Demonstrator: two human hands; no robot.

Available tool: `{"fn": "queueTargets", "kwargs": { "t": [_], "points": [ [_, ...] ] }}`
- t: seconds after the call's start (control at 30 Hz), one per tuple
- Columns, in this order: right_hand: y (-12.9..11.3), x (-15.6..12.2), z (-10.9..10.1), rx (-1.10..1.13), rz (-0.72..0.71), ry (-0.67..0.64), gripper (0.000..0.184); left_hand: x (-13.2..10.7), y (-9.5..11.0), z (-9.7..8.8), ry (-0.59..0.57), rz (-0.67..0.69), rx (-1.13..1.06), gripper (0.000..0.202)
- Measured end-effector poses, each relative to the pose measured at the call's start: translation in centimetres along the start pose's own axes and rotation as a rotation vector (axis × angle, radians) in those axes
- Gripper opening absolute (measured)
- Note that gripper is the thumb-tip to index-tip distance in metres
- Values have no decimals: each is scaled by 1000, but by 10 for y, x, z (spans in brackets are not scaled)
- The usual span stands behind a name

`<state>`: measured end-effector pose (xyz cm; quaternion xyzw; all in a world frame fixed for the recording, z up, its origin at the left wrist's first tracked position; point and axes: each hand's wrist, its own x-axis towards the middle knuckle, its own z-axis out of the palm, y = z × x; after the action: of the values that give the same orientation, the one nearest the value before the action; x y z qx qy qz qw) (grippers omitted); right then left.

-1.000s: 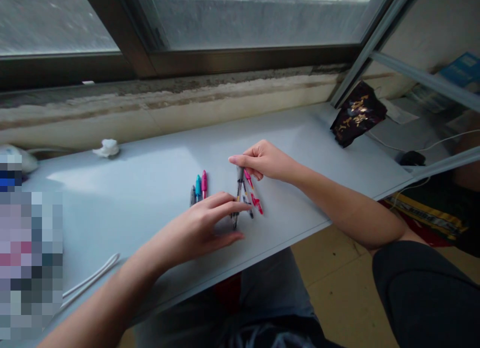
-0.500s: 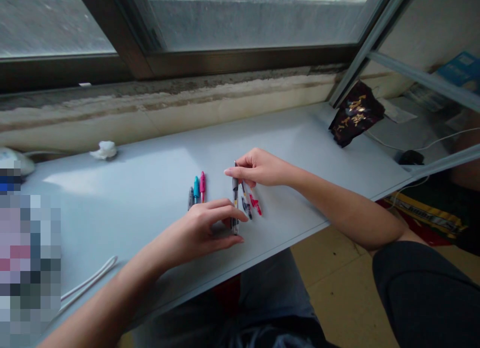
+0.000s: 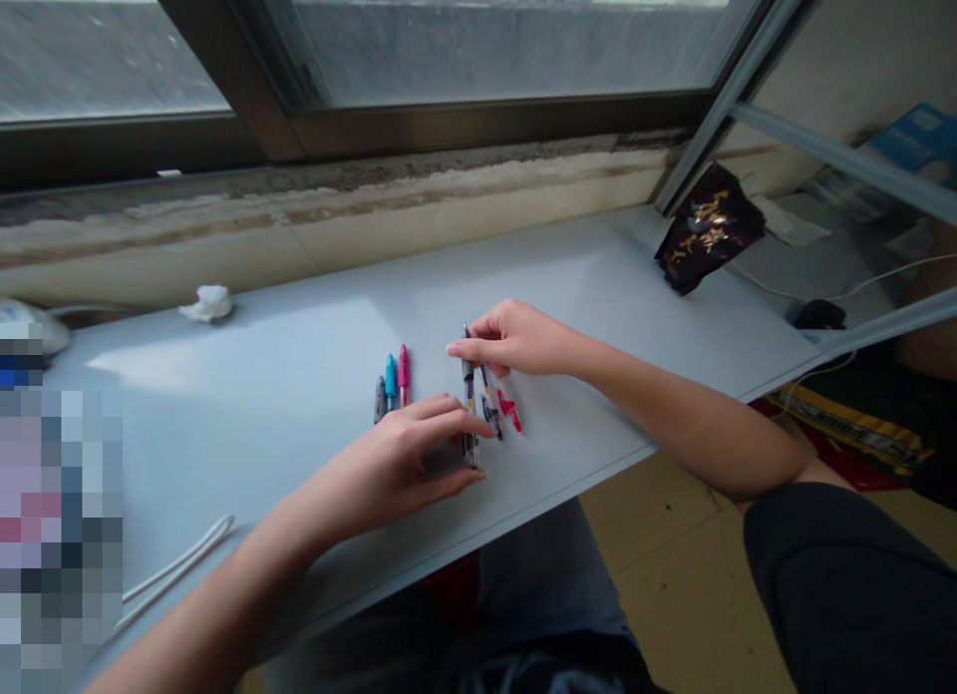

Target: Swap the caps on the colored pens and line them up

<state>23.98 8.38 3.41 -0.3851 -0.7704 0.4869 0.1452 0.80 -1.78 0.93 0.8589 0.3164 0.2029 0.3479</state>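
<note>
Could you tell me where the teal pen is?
In the head view, the teal pen lies on the pale desktop between a grey pen and a pink pen, just beyond the left hand.

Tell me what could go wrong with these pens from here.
The dark pen between the left hand and right hand could slip and knock the red-marked pen beside it. The left hand might also brush the grey pen close by. Any loose pen could roll toward the front edge of the pale board.
</note>
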Motion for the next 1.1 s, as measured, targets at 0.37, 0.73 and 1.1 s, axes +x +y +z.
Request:
{"fn": "queueTargets", "kwargs": {
  "t": [0.37, 0.73, 1.1],
  "points": [
    [5, 2, 7, 47, -15, 49, 34, -1, 0, 0, 3, 45, 90, 20],
    [13, 2, 21, 447, -159, 220, 49, 0, -4, 5, 49, 37, 39, 23],
    [16, 6, 17, 431, -159, 200, 47, 3, 2, 3, 23, 24, 88, 24]
  ]
}}
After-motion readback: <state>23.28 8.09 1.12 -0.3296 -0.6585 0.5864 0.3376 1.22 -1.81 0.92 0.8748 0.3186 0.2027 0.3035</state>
